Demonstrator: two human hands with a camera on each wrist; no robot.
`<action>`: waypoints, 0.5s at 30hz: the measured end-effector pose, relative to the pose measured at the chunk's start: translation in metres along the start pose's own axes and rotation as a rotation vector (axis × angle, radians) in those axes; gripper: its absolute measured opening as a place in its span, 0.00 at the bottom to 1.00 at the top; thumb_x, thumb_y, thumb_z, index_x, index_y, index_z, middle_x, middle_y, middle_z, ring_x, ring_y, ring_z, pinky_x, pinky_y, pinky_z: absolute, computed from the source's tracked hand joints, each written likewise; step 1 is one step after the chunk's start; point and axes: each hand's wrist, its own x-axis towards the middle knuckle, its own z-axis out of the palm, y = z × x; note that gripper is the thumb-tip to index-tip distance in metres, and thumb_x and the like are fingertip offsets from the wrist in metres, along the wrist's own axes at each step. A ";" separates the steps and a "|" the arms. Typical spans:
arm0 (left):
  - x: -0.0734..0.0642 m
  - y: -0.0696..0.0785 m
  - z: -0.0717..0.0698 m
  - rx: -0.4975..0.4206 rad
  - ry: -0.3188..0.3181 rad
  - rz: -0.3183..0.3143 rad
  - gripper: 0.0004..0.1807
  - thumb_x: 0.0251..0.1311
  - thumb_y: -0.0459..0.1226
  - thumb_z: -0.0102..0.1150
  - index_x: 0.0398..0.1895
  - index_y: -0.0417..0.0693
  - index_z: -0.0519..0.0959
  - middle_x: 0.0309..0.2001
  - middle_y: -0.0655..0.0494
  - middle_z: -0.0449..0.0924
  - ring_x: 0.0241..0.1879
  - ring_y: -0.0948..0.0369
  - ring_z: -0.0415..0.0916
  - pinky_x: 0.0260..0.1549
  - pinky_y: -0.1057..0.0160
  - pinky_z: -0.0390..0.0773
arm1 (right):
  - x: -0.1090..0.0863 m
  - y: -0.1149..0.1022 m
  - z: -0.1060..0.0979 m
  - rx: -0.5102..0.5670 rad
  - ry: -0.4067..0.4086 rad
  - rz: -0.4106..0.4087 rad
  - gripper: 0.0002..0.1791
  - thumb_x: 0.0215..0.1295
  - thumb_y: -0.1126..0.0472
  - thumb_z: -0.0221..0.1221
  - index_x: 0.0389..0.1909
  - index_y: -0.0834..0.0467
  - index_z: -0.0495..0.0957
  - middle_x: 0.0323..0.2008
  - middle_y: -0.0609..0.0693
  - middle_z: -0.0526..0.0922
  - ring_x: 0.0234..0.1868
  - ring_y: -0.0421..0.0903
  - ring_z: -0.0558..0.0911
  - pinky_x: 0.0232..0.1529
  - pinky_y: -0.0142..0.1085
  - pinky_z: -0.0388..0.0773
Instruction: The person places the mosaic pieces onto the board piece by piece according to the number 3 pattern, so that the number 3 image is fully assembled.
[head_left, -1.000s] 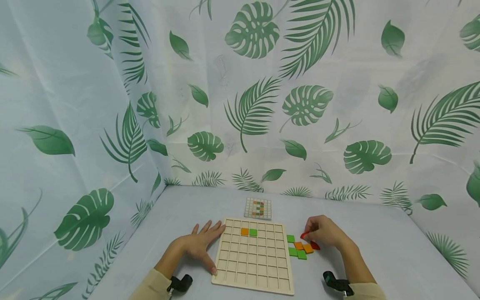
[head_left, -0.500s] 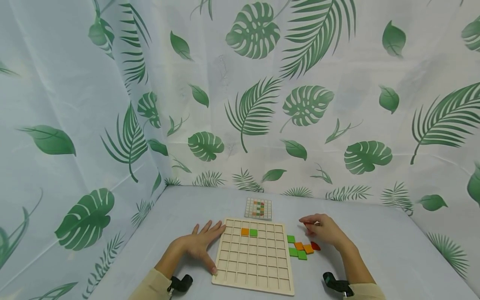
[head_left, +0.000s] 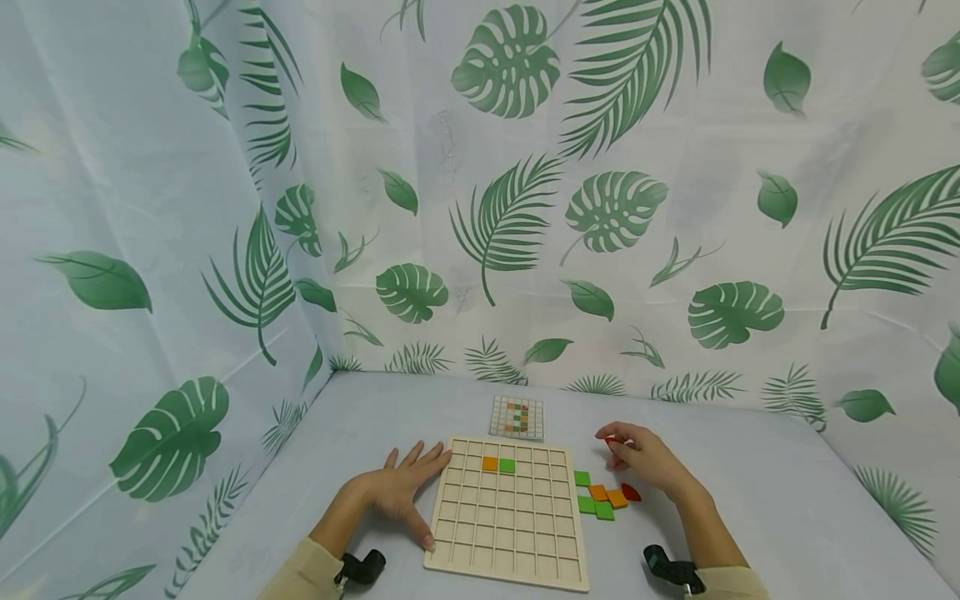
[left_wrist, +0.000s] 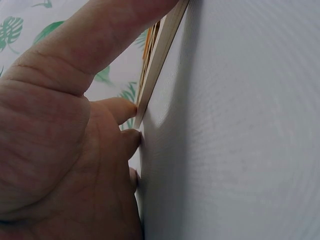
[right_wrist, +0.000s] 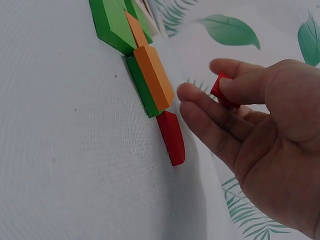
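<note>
My left hand (head_left: 397,493) lies spread along the left edge of a pale wooden grid board (head_left: 510,562), its thumb at the near corner and fingertips at the far one. One orange tile (head_left: 490,463) and one green tile (head_left: 507,466) sit side by side in the board's second row. To the right of the board, my right hand (head_left: 651,458) pinches a red tile (right_wrist: 220,90) between thumb and fingers, raised off the table. Below that hand lies a second red piece with a curved side (head_left: 631,492), beside the loose orange tiles (right_wrist: 152,75).
Several loose green tiles (head_left: 604,510) lie with the orange ones right of the board. Behind the board is a small card (head_left: 516,417) printed with a coloured grid pattern. A leaf-printed curtain (head_left: 585,317) hangs at the back and left of the table.
My right hand has lifted the red tile up from the loose pieces and moved slightly away from me. The left hand has stayed on the board's edge.
</note>
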 end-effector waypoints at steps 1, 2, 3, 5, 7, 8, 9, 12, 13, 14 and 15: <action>0.000 0.000 0.000 0.003 0.002 0.002 0.77 0.38 0.62 0.83 0.86 0.56 0.43 0.87 0.51 0.34 0.84 0.42 0.26 0.76 0.27 0.29 | 0.000 0.000 0.000 0.007 0.003 0.007 0.14 0.78 0.70 0.51 0.57 0.62 0.80 0.38 0.57 0.83 0.35 0.50 0.82 0.40 0.36 0.86; 0.000 0.000 0.000 0.005 0.003 0.004 0.77 0.38 0.62 0.83 0.86 0.56 0.43 0.87 0.51 0.34 0.84 0.41 0.27 0.76 0.27 0.29 | 0.001 -0.001 0.001 0.006 0.003 0.003 0.14 0.78 0.70 0.51 0.57 0.62 0.80 0.38 0.57 0.83 0.35 0.50 0.82 0.40 0.36 0.86; 0.000 0.000 0.000 0.004 0.003 0.004 0.77 0.38 0.62 0.83 0.86 0.56 0.43 0.87 0.51 0.34 0.84 0.41 0.27 0.76 0.27 0.29 | 0.001 -0.001 0.001 0.002 0.005 0.001 0.14 0.78 0.69 0.51 0.57 0.62 0.80 0.38 0.57 0.83 0.35 0.50 0.82 0.40 0.36 0.86; 0.000 0.000 0.000 0.004 0.004 0.006 0.77 0.38 0.62 0.83 0.86 0.56 0.43 0.87 0.50 0.34 0.84 0.41 0.27 0.76 0.27 0.30 | 0.001 -0.002 0.002 -0.001 0.010 0.001 0.13 0.78 0.69 0.51 0.56 0.62 0.79 0.38 0.57 0.82 0.35 0.50 0.82 0.40 0.36 0.86; 0.000 0.000 0.000 0.005 0.004 0.005 0.77 0.38 0.62 0.83 0.86 0.56 0.43 0.87 0.50 0.34 0.84 0.41 0.27 0.76 0.27 0.30 | 0.001 -0.002 0.003 -0.007 0.017 0.003 0.12 0.78 0.68 0.52 0.56 0.61 0.79 0.38 0.57 0.82 0.34 0.50 0.82 0.40 0.36 0.86; 0.000 0.000 0.000 0.006 0.004 0.005 0.77 0.38 0.62 0.83 0.86 0.56 0.43 0.87 0.50 0.34 0.84 0.41 0.27 0.76 0.27 0.30 | 0.001 -0.003 0.004 -0.008 0.021 0.003 0.12 0.78 0.68 0.53 0.56 0.61 0.78 0.39 0.57 0.82 0.34 0.49 0.82 0.40 0.36 0.85; 0.000 0.000 0.000 0.006 0.005 0.004 0.77 0.37 0.62 0.83 0.86 0.56 0.43 0.87 0.50 0.34 0.84 0.41 0.27 0.76 0.27 0.30 | 0.002 -0.004 0.004 -0.007 0.026 0.002 0.11 0.78 0.67 0.54 0.56 0.61 0.78 0.39 0.57 0.81 0.34 0.49 0.82 0.40 0.35 0.85; 0.000 0.001 0.000 0.004 0.005 0.000 0.77 0.37 0.62 0.83 0.86 0.56 0.43 0.87 0.50 0.34 0.84 0.41 0.27 0.76 0.27 0.30 | 0.003 -0.006 0.005 -0.006 0.039 -0.019 0.11 0.78 0.66 0.56 0.56 0.60 0.78 0.39 0.58 0.82 0.35 0.50 0.82 0.39 0.35 0.85; -0.001 0.001 0.000 0.004 0.005 0.000 0.77 0.37 0.62 0.83 0.86 0.56 0.43 0.87 0.50 0.34 0.84 0.41 0.27 0.76 0.27 0.30 | 0.003 -0.006 0.005 -0.001 0.045 -0.029 0.11 0.77 0.65 0.56 0.57 0.61 0.78 0.39 0.58 0.82 0.35 0.50 0.82 0.39 0.35 0.85; -0.001 0.001 0.000 0.004 0.005 0.000 0.77 0.37 0.63 0.83 0.86 0.56 0.43 0.87 0.50 0.34 0.84 0.41 0.27 0.76 0.27 0.30 | 0.004 -0.007 0.006 0.000 0.050 -0.039 0.12 0.77 0.65 0.57 0.57 0.61 0.78 0.39 0.58 0.82 0.35 0.50 0.82 0.39 0.35 0.85; -0.001 0.001 0.000 0.004 0.004 -0.001 0.77 0.37 0.63 0.83 0.86 0.56 0.43 0.87 0.50 0.34 0.84 0.41 0.27 0.76 0.27 0.30 | 0.004 -0.008 0.006 0.004 0.056 -0.050 0.13 0.77 0.64 0.58 0.58 0.61 0.79 0.39 0.58 0.83 0.35 0.50 0.82 0.38 0.35 0.85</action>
